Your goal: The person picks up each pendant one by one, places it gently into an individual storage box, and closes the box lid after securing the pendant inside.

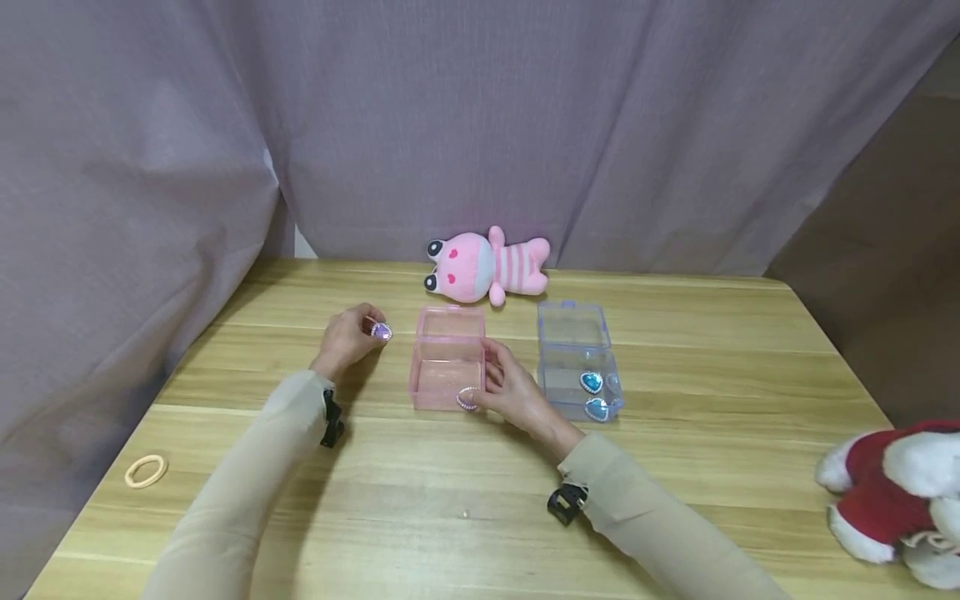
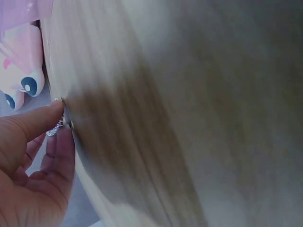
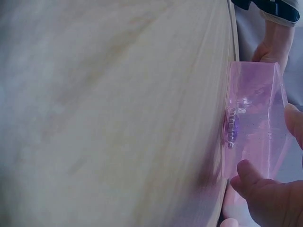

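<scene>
My left hand pinches a purple gem with a beaded rim between thumb and fingers, left of the pink box. In the left wrist view, the thumb and fingertips hold the gem's sparkling rim. My right hand grips the right side of the clear pink box, which stands with its lid folded back. Through the pink wall in the right wrist view shows another purple gem, low in the box; from the head it appears at the front right corner.
Right of my right hand stands an open clear blue box holding blue gems. Behind the boxes lies a pink plush toy. A beige ring is at the left edge, and a red and white plush at the right.
</scene>
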`<state>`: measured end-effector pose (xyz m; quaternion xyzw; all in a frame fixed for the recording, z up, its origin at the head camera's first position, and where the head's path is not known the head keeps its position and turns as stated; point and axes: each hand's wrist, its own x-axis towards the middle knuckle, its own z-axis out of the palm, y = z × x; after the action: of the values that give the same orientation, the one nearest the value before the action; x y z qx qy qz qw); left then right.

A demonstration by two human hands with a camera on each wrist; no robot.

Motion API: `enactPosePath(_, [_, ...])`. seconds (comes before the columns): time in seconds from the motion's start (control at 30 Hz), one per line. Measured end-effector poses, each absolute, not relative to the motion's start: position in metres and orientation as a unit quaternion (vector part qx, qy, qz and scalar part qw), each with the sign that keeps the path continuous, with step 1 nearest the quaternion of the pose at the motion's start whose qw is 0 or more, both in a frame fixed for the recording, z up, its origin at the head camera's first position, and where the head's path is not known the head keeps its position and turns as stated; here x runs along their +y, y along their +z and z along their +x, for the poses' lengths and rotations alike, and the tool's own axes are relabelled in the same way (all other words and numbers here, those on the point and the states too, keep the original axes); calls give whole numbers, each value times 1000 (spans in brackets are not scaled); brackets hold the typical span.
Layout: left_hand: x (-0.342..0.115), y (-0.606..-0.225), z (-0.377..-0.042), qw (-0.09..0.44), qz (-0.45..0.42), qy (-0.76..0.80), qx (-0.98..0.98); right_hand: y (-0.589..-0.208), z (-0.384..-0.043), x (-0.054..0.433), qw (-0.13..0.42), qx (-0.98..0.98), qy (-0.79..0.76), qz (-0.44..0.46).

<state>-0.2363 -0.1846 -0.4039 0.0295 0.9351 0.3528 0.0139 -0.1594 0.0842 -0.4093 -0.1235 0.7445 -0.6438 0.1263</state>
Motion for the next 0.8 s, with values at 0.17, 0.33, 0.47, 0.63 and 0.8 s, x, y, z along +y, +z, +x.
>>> enactPosePath(0.17, [-183,-404,-235,11,35,406,913,-411,-159,83,126,740,-649,-121])
enactPosePath(0.33, [-178,-397,-232,66,24,562,824,-412,-159,84,128,742,-646,-123])
enactPosePath(0.47, [-171,-385,-228,116,45,631,766,-411,-159,85,127,741,-647,-130])
enactPosePath(0.63, [-157,-372,-221,166,99,643,741,-410,-159,85,126,736,-651,-134])
enactPosePath(0.8, [-141,-364,-215,205,125,636,734,-410,-159,85,127,727,-660,-138])
